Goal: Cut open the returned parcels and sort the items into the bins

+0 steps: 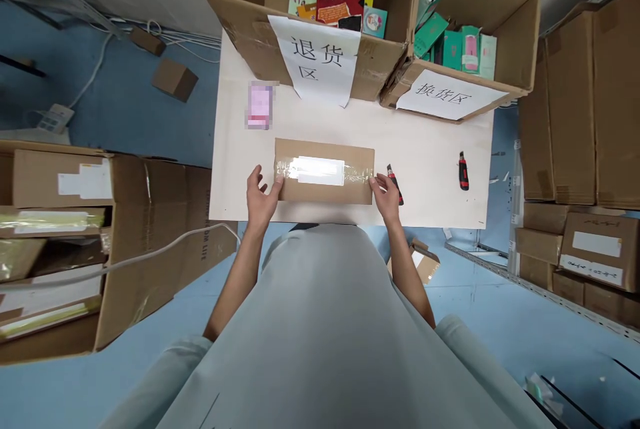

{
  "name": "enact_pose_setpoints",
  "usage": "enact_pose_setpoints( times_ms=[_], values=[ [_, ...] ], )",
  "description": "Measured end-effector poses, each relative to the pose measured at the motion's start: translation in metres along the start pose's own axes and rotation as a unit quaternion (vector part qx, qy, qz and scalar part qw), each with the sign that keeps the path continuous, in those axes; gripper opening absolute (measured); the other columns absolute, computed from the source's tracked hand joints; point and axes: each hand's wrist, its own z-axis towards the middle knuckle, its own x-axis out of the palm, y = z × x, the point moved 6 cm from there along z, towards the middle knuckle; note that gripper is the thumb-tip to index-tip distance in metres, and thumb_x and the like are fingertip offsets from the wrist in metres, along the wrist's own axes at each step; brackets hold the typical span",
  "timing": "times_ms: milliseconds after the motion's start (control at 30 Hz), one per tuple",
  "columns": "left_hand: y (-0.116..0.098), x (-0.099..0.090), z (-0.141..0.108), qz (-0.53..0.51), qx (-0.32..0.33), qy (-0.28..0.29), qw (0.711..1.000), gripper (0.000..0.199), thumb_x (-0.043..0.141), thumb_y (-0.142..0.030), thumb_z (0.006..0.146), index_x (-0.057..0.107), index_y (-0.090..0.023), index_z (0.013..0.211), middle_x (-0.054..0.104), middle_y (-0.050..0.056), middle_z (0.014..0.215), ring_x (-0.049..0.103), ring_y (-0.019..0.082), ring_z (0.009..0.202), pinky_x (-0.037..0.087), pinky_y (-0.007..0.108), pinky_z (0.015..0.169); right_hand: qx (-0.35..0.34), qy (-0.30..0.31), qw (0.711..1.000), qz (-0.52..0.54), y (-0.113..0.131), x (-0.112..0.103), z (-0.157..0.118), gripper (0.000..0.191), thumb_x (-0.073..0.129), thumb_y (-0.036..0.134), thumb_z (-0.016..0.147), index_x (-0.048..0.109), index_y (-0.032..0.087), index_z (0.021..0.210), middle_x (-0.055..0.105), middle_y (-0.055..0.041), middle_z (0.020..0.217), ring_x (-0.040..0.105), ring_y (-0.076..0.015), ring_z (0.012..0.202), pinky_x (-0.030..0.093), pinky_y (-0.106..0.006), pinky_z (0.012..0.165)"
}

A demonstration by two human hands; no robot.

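Observation:
A flat, taped cardboard box with a white label on top lies lengthwise before me on the white table. My left hand is at its left end, thumb touching the edge and the other fingers apart from the box. At the opposite end, my right hand has its thumb and curled fingertips on the edge. Just behind those right fingers lies a black and red box cutter, partly covered by the hand. A pixelated pink item is on the table, up and left of the box.
Two large open cartons stand at the table's back: one with books, the other with green packages. Another box cutter lies at the right. A big carton of parcels stands left, and shelved boxes are on the right.

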Motion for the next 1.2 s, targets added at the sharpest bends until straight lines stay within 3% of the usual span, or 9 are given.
enact_pose_setpoints(
  times_ms=[167, 267, 367, 500, 600, 733, 900, 1033, 1200],
  values=[
    [-0.062, 0.022, -0.030, 0.074, 0.179, 0.062, 0.979, 0.071, 0.074, -0.061, 0.106, 0.061, -0.026, 0.166, 0.072, 0.016, 0.155, 0.053, 0.037, 0.163, 0.041, 0.061, 0.139, 0.029, -0.028, 0.999, 0.012, -0.026, -0.030, 0.009, 0.074, 0.069, 0.086, 0.089, 0.080, 0.019, 0.118, 0.085, -0.0199, 0.127, 0.078, -0.0320, 0.119, 0.064, -0.050, 0.109],
    [-0.106, 0.047, -0.058, 0.075, 0.268, 0.131, 0.952, 0.062, 0.065, -0.060, 0.113, 0.060, -0.029, 0.167, 0.067, 0.015, 0.159, 0.054, 0.035, 0.163, 0.045, 0.060, 0.137, 0.065, -0.076, 0.995, 0.015, -0.048, -0.060, 0.012, 0.074, 0.068, 0.084, 0.085, 0.079, 0.018, 0.115, 0.085, -0.0199, 0.125, 0.078, -0.0328, 0.116, 0.063, -0.050, 0.105],
    [-0.135, 0.074, -0.083, 0.071, 0.310, 0.189, 0.929, 0.060, 0.063, -0.057, 0.116, 0.058, -0.032, 0.170, 0.056, 0.016, 0.168, 0.050, 0.035, 0.166, 0.048, 0.057, 0.135, 0.079, -0.101, 0.992, 0.008, -0.061, -0.079, 0.014, 0.072, 0.066, 0.084, 0.083, 0.078, 0.019, 0.110, 0.084, -0.0190, 0.123, 0.076, -0.0330, 0.116, 0.061, -0.050, 0.104],
    [-0.151, 0.096, -0.101, 0.073, 0.339, 0.219, 0.912, 0.056, 0.059, -0.050, 0.119, 0.055, -0.035, 0.172, 0.052, 0.016, 0.170, 0.040, 0.036, 0.173, 0.047, 0.060, 0.136, 0.070, -0.116, 0.991, -0.016, -0.065, -0.085, 0.016, 0.074, 0.060, 0.091, 0.084, 0.076, 0.021, 0.099, 0.085, -0.0173, 0.117, 0.074, -0.0322, 0.115, 0.059, -0.048, 0.104],
    [-0.152, 0.098, -0.101, 0.093, 0.336, 0.221, 0.911, 0.056, 0.057, -0.050, 0.119, 0.055, -0.034, 0.172, 0.050, 0.017, 0.170, 0.039, 0.037, 0.173, 0.047, 0.061, 0.135, 0.072, -0.119, 0.990, -0.015, -0.063, -0.083, 0.015, 0.077, 0.057, 0.094, 0.084, 0.076, 0.021, 0.099, 0.085, -0.0168, 0.116, 0.074, -0.0318, 0.113, 0.059, -0.047, 0.104],
    [-0.143, 0.082, -0.084, 0.127, 0.321, 0.179, 0.921, 0.056, 0.060, -0.052, 0.117, 0.061, -0.029, 0.168, 0.055, 0.018, 0.162, 0.048, 0.036, 0.165, 0.047, 0.060, 0.135, 0.059, -0.102, 0.993, -0.004, -0.054, -0.074, 0.013, 0.077, 0.057, 0.093, 0.088, 0.078, 0.020, 0.105, 0.085, -0.0168, 0.120, 0.074, -0.0316, 0.115, 0.059, -0.047, 0.104],
    [-0.102, 0.048, -0.045, 0.160, 0.242, 0.103, 0.951, 0.056, 0.062, -0.056, 0.114, 0.068, -0.023, 0.159, 0.060, 0.020, 0.153, 0.059, 0.037, 0.150, 0.049, 0.057, 0.131, 0.037, -0.047, 0.998, 0.008, -0.029, -0.043, 0.005, 0.075, 0.065, 0.091, 0.087, 0.079, 0.020, 0.106, 0.086, -0.0164, 0.115, 0.077, -0.0318, 0.109, 0.062, -0.048, 0.104],
    [-0.061, 0.032, -0.016, 0.174, 0.163, 0.076, 0.968, 0.057, 0.067, -0.060, 0.107, 0.074, -0.023, 0.149, 0.065, 0.020, 0.145, 0.063, 0.040, 0.144, 0.048, 0.057, 0.129, -0.004, -0.039, 0.998, -0.044, 0.007, -0.015, -0.007, 0.069, 0.061, 0.085, 0.097, 0.079, 0.020, 0.109, 0.083, -0.0185, 0.117, 0.077, -0.0336, 0.109, 0.065, -0.052, 0.103],
    [-0.040, 0.006, 0.006, 0.181, 0.145, 0.015, 0.973, 0.048, 0.059, -0.058, 0.110, 0.076, -0.022, 0.137, 0.071, 0.020, 0.143, 0.064, 0.038, 0.143, 0.045, 0.055, 0.131, -0.084, -0.007, 0.986, -0.145, 0.076, 0.018, -0.031, 0.058, 0.048, 0.072, 0.114, 0.080, 0.023, 0.117, 0.077, -0.0172, 0.119, 0.073, -0.0356, 0.115, 0.061, -0.054, 0.109]
  ],
)
